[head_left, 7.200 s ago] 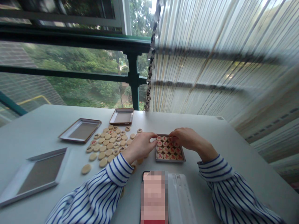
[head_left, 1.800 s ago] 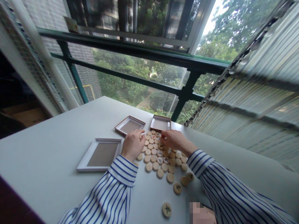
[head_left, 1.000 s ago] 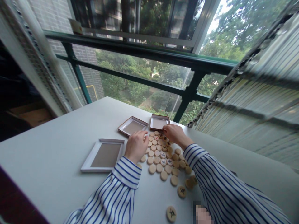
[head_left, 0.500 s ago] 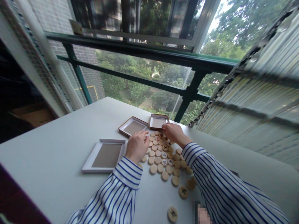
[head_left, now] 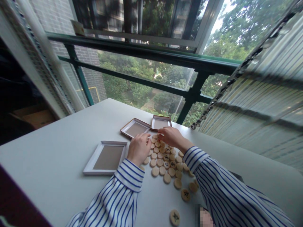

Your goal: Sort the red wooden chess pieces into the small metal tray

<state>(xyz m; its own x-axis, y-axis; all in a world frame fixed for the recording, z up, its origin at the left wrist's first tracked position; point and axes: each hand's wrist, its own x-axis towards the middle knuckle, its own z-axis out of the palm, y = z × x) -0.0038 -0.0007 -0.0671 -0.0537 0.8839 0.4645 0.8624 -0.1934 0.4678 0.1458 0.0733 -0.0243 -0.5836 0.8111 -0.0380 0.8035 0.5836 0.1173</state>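
Many round wooden Chinese chess pieces [head_left: 167, 164] lie spread in the middle of the white table, most of them blank side up, some showing black characters. At the pile's far left edge rests my left hand [head_left: 139, 148], its fingers curved and its thumb apart from the index finger. My right hand [head_left: 174, 137] reaches over the far end of the pile with fingers stretched and bent downward. Its fingertips are close to a piece with a red mark [head_left: 159, 140]. The palm and wrist hide several pieces beneath. No piece is clearly visible in either hand.
A white box part [head_left: 88, 164] with a grey inside lies left of my left hand. Two shallow brown-edged box parts [head_left: 123, 130] [head_left: 161, 117] lie beyond the pieces. One loose piece [head_left: 174, 217] sits near the front. A green railing [head_left: 132, 80] borders the table's far side.
My right hand has moved left and slightly toward me, from beside the far box part to over the pieces near my left hand. My left hand stays where it was.
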